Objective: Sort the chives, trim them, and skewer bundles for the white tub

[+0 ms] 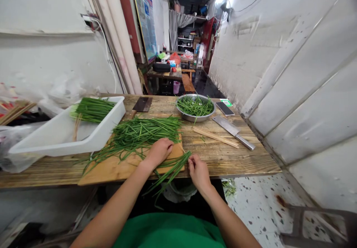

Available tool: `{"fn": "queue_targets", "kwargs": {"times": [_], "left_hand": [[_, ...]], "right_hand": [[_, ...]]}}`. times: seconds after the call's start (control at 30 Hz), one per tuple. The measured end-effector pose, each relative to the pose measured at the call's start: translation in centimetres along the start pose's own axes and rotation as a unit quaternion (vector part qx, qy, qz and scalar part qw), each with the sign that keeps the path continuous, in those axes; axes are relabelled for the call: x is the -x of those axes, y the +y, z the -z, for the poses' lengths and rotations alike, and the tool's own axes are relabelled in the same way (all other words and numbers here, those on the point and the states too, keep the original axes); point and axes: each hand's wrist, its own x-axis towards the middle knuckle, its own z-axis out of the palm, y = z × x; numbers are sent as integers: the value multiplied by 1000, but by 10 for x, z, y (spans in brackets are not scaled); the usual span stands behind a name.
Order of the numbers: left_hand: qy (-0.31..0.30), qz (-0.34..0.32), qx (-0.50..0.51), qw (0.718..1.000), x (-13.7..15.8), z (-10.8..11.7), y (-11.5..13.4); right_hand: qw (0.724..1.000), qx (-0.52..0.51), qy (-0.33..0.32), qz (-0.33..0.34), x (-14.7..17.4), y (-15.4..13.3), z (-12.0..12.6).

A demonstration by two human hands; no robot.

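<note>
My right hand (pixel 198 169) is closed at the front edge of the table, its fingertips pinching the end of a small bunch of garlic chives (pixel 175 166) whose other ends hang over the edge. My left hand (pixel 161 152) rests low over the wooden cutting board (pixel 107 171), fingers curled together; what they pinch is hidden. A thin pale stick (pixel 181 147) shows between the two hands. Behind my left hand, a big pile of garlic chives (pixel 146 129) lies across the board.
A white plastic tray (pixel 92 143) at left holds more chives. Behind the board are a metal bowl (pixel 182 116) of cut greens, bamboo skewers (pixel 216 137), a cleaver (pixel 228 126) and a phone (pixel 224 108). Under the table edge sits a bag-lined bin (pixel 180 196); a stool (pixel 320 218) stands right.
</note>
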Motion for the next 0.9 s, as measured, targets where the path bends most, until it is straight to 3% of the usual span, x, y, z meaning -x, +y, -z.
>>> {"fn": "queue_targets", "kwargs": {"times": [0.13, 0.33, 0.5, 0.63, 0.9], "left_hand": [[0, 23, 29, 999, 5, 0, 0], [-12, 22, -43, 999, 0, 3, 6], [14, 55, 54, 997, -3, 3, 7], [-3, 94, 114, 989, -5, 1, 5], [9, 127, 143, 981, -5, -4, 4]], "right_hand": [[1000, 10, -6, 5, -1, 0, 0], [999, 32, -19, 1, -2, -2, 2], [999, 35, -34, 1, -1, -3, 4], [999, 35, -39, -2, -2, -5, 4], [998, 43, -36, 15, -2, -7, 6]]}}
